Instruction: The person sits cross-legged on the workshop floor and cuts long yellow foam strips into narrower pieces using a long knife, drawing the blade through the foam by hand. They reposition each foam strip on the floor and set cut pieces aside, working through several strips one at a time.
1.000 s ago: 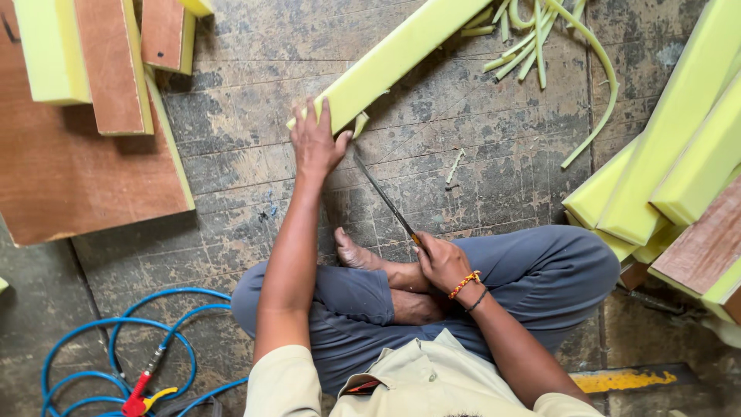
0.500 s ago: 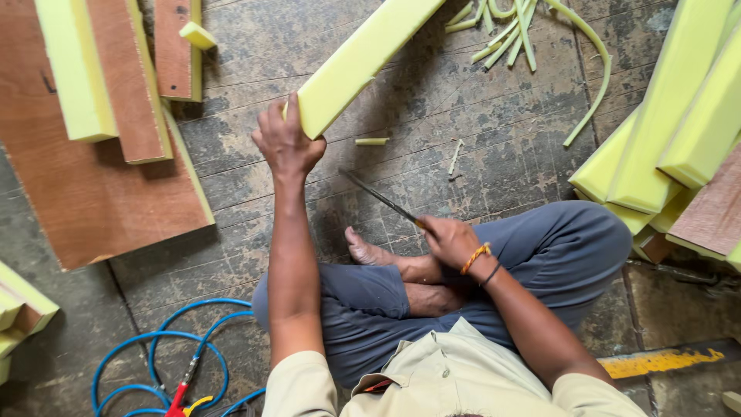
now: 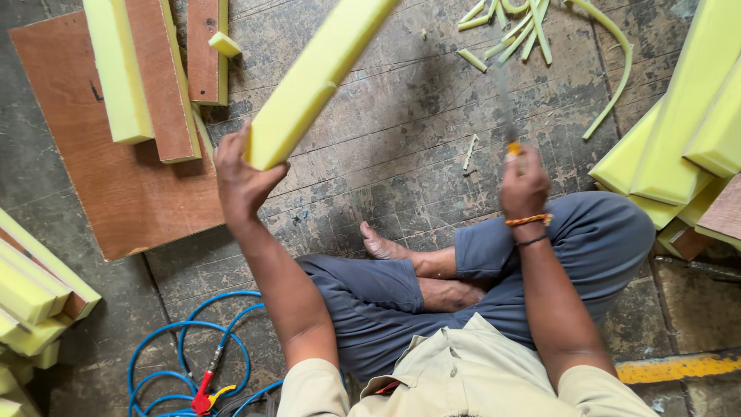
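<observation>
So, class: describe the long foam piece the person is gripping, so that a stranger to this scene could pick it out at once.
Start at the seated person's left hand, raised over the worn floor beside the brown board. In its grip is the end of a long yellow-green foam bar that slants up to the frame's top. Unlike the other foam pieces, which lie stacked at the sides, it is lifted and held.

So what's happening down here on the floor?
A person sits cross-legged on a worn concrete floor. The left hand grips the near end of a long yellow foam block, lifted off the floor. The right hand holds a thin knife, blade pointing away. Yellow foam trimmings lie scattered ahead.
</observation>
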`<state>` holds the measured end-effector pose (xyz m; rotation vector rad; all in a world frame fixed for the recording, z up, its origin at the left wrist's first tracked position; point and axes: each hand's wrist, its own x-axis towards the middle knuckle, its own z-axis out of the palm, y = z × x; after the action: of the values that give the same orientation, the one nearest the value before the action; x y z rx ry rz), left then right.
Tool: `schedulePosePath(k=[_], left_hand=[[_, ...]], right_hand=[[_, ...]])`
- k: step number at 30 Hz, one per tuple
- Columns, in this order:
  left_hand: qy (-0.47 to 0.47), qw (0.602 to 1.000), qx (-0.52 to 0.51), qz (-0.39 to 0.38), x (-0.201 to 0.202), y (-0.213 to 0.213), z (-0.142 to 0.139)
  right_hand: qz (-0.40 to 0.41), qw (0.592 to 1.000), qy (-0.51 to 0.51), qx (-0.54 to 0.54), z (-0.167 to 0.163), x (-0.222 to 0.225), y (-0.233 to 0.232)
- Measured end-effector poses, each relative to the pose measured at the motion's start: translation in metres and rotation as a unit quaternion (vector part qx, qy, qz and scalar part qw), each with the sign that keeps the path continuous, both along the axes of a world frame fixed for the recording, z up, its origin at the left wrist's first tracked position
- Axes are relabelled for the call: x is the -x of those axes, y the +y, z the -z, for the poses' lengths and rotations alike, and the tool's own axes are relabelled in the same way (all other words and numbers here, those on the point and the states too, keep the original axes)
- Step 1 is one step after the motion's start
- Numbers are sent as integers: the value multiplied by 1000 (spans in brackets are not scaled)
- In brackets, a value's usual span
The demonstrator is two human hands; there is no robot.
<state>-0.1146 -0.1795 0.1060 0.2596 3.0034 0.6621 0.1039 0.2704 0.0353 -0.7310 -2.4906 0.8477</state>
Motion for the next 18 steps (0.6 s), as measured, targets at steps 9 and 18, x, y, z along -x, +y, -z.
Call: schedulePosePath(k=[9,18], left_hand=[[40,961,-157,-222,26,-5,58],[-301,952,-46,-29,-2,114,146]], right_hand=[[46,923,275,267,52,0,45],[5,971,-84,225,76,66,-16]])
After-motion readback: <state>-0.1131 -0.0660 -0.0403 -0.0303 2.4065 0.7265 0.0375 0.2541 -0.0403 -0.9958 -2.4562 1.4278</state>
